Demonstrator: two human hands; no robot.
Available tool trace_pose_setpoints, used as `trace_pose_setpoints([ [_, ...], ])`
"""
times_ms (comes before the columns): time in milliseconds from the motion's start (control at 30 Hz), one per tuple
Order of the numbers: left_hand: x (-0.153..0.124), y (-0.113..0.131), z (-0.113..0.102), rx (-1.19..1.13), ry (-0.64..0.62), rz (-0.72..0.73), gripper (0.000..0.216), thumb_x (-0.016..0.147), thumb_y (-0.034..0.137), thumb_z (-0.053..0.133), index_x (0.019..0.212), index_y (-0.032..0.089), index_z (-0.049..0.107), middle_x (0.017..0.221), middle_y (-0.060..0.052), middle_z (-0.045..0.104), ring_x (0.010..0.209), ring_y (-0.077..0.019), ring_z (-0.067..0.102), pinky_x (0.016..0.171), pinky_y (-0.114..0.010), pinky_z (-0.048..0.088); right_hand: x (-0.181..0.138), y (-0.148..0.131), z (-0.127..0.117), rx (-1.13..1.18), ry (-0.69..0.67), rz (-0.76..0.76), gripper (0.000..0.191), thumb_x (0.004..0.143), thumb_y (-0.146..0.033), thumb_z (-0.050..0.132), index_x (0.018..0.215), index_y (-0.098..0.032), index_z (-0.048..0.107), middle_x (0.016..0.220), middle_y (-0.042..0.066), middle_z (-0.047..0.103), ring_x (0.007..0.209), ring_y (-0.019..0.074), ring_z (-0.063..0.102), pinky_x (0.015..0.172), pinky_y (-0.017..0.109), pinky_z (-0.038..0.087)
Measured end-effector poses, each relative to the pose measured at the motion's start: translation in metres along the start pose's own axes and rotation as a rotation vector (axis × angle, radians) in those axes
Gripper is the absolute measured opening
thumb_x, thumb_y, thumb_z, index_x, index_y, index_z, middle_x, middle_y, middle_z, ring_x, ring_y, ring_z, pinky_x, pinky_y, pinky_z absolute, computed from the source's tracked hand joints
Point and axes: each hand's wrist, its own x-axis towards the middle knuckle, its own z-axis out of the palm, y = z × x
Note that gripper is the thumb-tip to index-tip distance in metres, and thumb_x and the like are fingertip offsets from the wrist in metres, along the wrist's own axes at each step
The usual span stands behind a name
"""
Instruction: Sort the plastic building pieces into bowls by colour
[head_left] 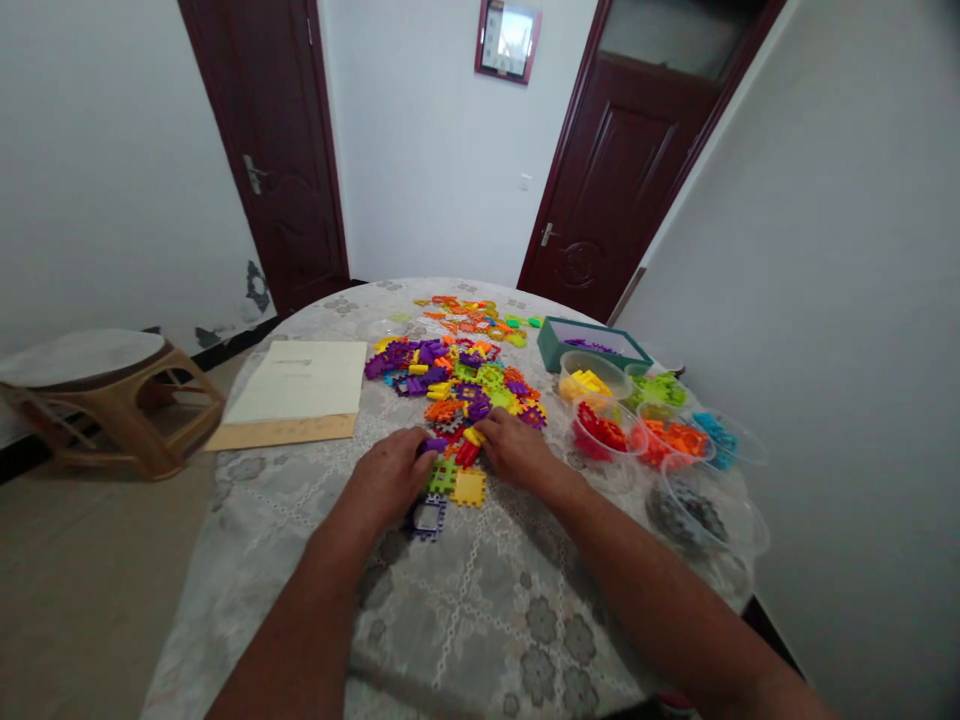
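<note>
A heap of coloured plastic interlocking pieces (457, 385) lies in the middle of the round table (480, 620). My left hand (390, 475) rests at the heap's near edge with its fingers curled on a small purple piece (433, 445). Close beside it, my right hand (517, 450) pinches a yellow piece (473, 436), with a red piece (466, 455) just under it. Between the hands lie a green piece (442, 476) and a yellow square piece (469, 488). A purple square frame piece (428, 517) sits under my left wrist.
Clear tubs at the right hold sorted pieces: yellow (592, 378), green (656, 388), red (600, 432), orange (671, 440), blue (720, 435), grey (686, 510). A green box (559, 345) stands behind them. Paper on a brown envelope (300, 385) lies left. A wooden stool (105, 400) stands on the floor.
</note>
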Motion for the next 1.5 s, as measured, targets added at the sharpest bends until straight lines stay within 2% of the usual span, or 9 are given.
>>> trace_pose_setpoints([
  [167, 0.000, -0.005, 0.007, 0.008, 0.029, -0.024, 0.021, 0.099, 0.028, 0.053, 0.110, 0.020, 0.069, 0.113, -0.012, 0.074, 0.104, -0.0243, 0.068, 0.092, -0.034, 0.048, -0.005, 0.008, 0.012, 0.027, 0.046, 0.070, 0.030, 0.101, -0.017, 0.050, 0.125, -0.018, 0.069, 0.126, 0.012, 0.064, 0.114, 0.0226, 0.063, 0.098, 0.031, 0.049],
  [367, -0.002, 0.000, 0.009, 0.096, 0.014, -0.053, 0.020, 0.101, 0.030, 0.051, 0.105, 0.020, 0.067, 0.110, -0.012, 0.073, 0.104, -0.0248, 0.067, 0.091, -0.035, 0.048, -0.014, 0.004, 0.017, 0.046, 0.112, 0.004, 0.037, 0.104, -0.029, 0.054, 0.138, -0.018, 0.064, 0.140, 0.014, 0.058, 0.123, 0.0245, 0.060, 0.107, 0.033, 0.047],
  [467, -0.002, 0.002, 0.009, 0.121, 0.012, -0.054, 0.018, 0.101, 0.031, 0.051, 0.104, 0.021, 0.066, 0.110, -0.011, 0.073, 0.105, -0.0248, 0.067, 0.090, -0.035, 0.048, -0.013, 0.001, 0.017, 0.054, 0.113, 0.022, 0.034, 0.104, -0.034, 0.056, 0.132, -0.018, 0.066, 0.138, 0.014, 0.059, 0.121, 0.0244, 0.062, 0.106, 0.033, 0.048],
  [700, 0.000, 0.002, 0.012, 0.125, 0.005, -0.034, 0.020, 0.102, 0.032, 0.050, 0.104, 0.021, 0.066, 0.110, -0.013, 0.074, 0.101, -0.0268, 0.069, 0.086, -0.037, 0.048, -0.009, -0.003, 0.015, -0.077, 0.063, 0.130, 0.027, 0.107, -0.021, 0.043, 0.114, -0.018, 0.069, 0.126, 0.014, 0.065, 0.111, 0.0232, 0.065, 0.091, 0.032, 0.052],
  [900, 0.002, 0.003, 0.009, 0.125, -0.013, -0.046, 0.021, 0.102, 0.031, 0.048, 0.105, 0.021, 0.066, 0.112, -0.012, 0.075, 0.103, -0.0252, 0.069, 0.088, -0.035, 0.047, -0.010, -0.007, 0.019, 0.000, 0.137, 0.126, 0.026, 0.106, -0.036, 0.054, 0.120, -0.021, 0.070, 0.131, 0.012, 0.062, 0.119, 0.0228, 0.062, 0.100, 0.032, 0.050],
  [1067, 0.001, 0.004, 0.007, 0.136, -0.016, -0.068, 0.021, 0.102, 0.034, 0.049, 0.103, 0.022, 0.066, 0.111, -0.011, 0.075, 0.102, -0.0247, 0.069, 0.086, -0.034, 0.047, -0.009, -0.008, 0.021, 0.007, 0.111, 0.170, 0.025, 0.107, -0.030, 0.049, 0.110, -0.019, 0.072, 0.131, 0.012, 0.062, 0.111, 0.0217, 0.066, 0.094, 0.032, 0.052],
  [1233, 0.000, 0.005, 0.006, 0.117, -0.006, -0.086, 0.020, 0.101, 0.033, 0.050, 0.102, 0.022, 0.067, 0.110, -0.010, 0.075, 0.102, -0.0237, 0.069, 0.085, -0.033, 0.047, -0.012, -0.011, 0.020, 0.033, 0.156, 0.124, 0.028, 0.107, -0.033, 0.051, 0.125, -0.021, 0.070, 0.135, 0.013, 0.061, 0.118, 0.0232, 0.063, 0.102, 0.034, 0.051],
  [1367, -0.001, 0.008, 0.004, 0.103, -0.009, -0.087, 0.019, 0.101, 0.031, 0.051, 0.103, 0.021, 0.067, 0.111, -0.012, 0.075, 0.103, -0.0255, 0.069, 0.086, -0.035, 0.047, -0.012, -0.015, 0.023, 0.064, 0.178, 0.127, 0.028, 0.104, -0.041, 0.059, 0.120, -0.021, 0.072, 0.136, 0.014, 0.060, 0.119, 0.0257, 0.063, 0.105, 0.036, 0.050],
  [1500, 0.000, 0.006, 0.004, 0.104, 0.002, -0.070, 0.019, 0.101, 0.031, 0.050, 0.104, 0.021, 0.067, 0.110, -0.012, 0.075, 0.102, -0.0263, 0.070, 0.086, -0.035, 0.047, -0.009, -0.015, 0.027, 0.144, 0.244, 0.172, 0.022, 0.099, -0.035, 0.067, 0.115, -0.021, 0.069, 0.134, 0.012, 0.059, 0.119, 0.0250, 0.062, 0.104, 0.036, 0.050],
])
